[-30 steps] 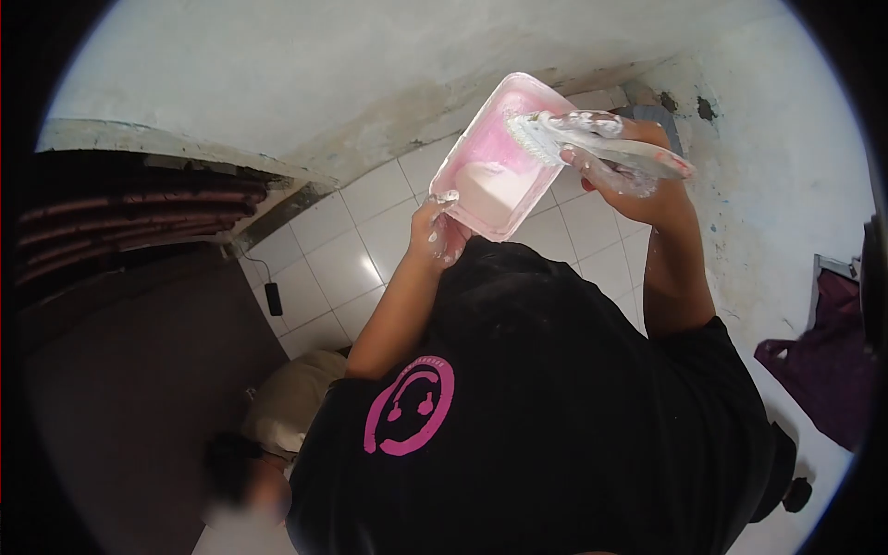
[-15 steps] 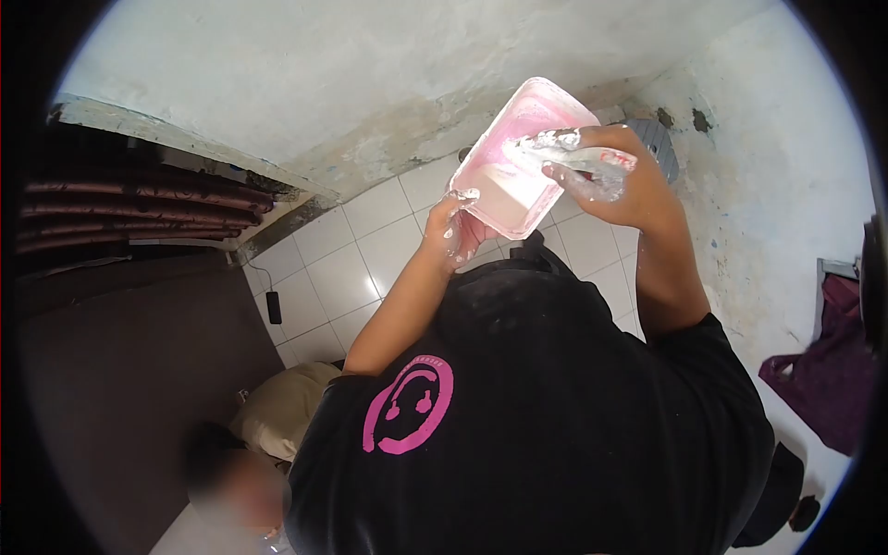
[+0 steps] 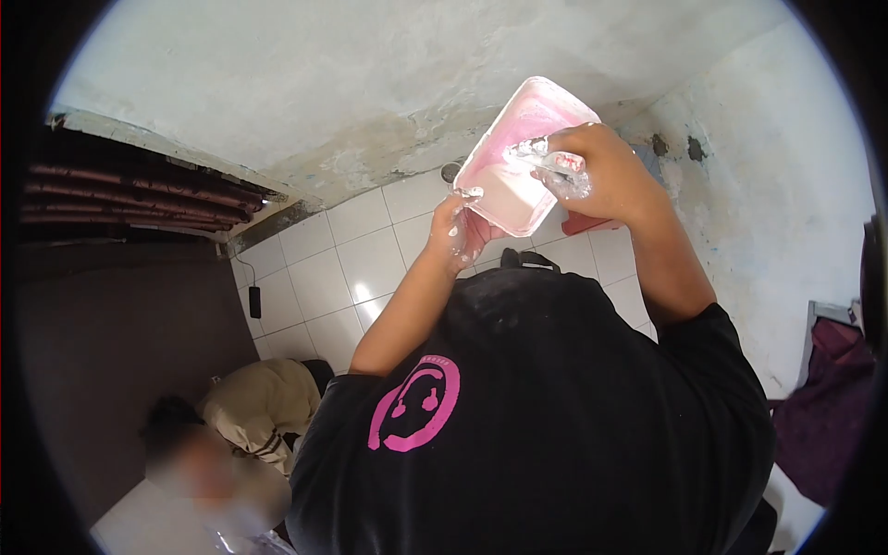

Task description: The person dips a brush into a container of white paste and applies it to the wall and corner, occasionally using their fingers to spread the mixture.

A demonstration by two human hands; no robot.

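Pink tray [image 3: 520,129] up in front of the chest, tilted, its open side facing the camera, white paste [image 3: 507,192] pooled at its lower end. Left hand [image 3: 458,231] is clamped on the tray's lower corner, fingers smeared white. Right hand [image 3: 606,171] is closed round a paste-caked tool [image 3: 548,154], the tool's tip down inside the tray, touching its wall. The hands are apart, one at each side of the tray. Below them lies white tiled floor [image 3: 361,259], with a stained wall [image 3: 370,83] beyond. Another person in beige [image 3: 254,407] is low at the left, a purple cloth [image 3: 832,407] at the right
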